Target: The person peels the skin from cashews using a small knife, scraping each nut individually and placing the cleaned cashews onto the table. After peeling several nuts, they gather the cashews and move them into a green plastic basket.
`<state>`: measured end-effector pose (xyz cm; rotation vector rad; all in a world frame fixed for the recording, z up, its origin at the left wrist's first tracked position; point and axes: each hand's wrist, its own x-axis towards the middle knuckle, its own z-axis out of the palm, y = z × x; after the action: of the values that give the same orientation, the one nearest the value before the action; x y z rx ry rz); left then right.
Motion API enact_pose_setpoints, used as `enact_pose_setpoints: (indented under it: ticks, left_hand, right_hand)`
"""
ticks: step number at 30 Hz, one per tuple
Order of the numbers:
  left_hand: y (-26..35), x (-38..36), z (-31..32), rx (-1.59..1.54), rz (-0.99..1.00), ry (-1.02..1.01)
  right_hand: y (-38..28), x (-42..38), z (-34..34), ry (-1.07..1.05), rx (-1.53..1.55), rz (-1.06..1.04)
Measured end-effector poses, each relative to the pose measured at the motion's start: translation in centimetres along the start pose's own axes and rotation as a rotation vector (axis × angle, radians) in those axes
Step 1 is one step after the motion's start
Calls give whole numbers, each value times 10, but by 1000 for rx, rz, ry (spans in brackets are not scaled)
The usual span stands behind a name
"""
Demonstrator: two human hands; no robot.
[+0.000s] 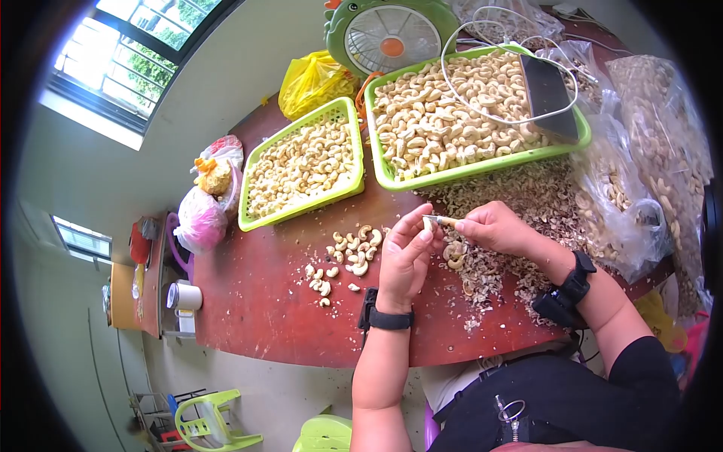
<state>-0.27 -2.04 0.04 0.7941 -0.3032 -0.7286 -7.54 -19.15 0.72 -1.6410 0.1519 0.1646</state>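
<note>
My left hand (405, 262) pinches a cashew nut (430, 224) between thumb and fingertips above the table. In my right hand (493, 228) is a small knife (446, 221) with a light-coloured handle, its blade against or very near the nut. A scatter of loose cashews (360, 256) lies on the red table just left of my left hand. Beneath my right hand spreads a heap of peeled skin flakes (482, 271), with a few cashews (455, 255) at its left edge.
Two green baskets of cashews, a smaller one (251, 218) and a larger one (482, 164), stand behind my hands. A phone (548, 98) with a white cable lies on the larger. Plastic bags of nuts (655, 151) line the right; a green fan (392, 38) stands at the back.
</note>
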Motion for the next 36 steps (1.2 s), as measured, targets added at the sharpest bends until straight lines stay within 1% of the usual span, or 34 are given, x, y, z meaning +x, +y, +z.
enact_pose_setpoints:
  ticks: [2,5,7,10,14,20,22,28,34,36]
  left_hand:
    - [-2,0,-3,4,-6,-29]
    - [-3,-1,-1,5,30,25]
    - [-6,-1,0,-16,43,117]
    - [-9,0,2,-53,57,151]
    - [-13,-1,1,-65,60,119]
    - [-14,0,6,-110,78,163]
    - [-13,0,7,-168,80,213]
    - [-14,-1,4,-102,93,167]
    - [-14,1,3,-111,119,196]
    - [-14,1,3,-107,126,189]
  right_hand:
    - [1,0,0,2,0,-4]
    - [2,1,2,-4,22,2]
    - [3,1,3,-10,45,13]
    - [3,1,3,-10,44,-3]
    - [1,-1,4,-42,82,-7]
    - [6,2,5,-68,123,-23]
    - [6,3,5,-79,132,-17]
    - [6,3,5,-63,98,-13]
    - [10,5,7,-56,99,-18]
    - [11,5,7,-82,147,-17]
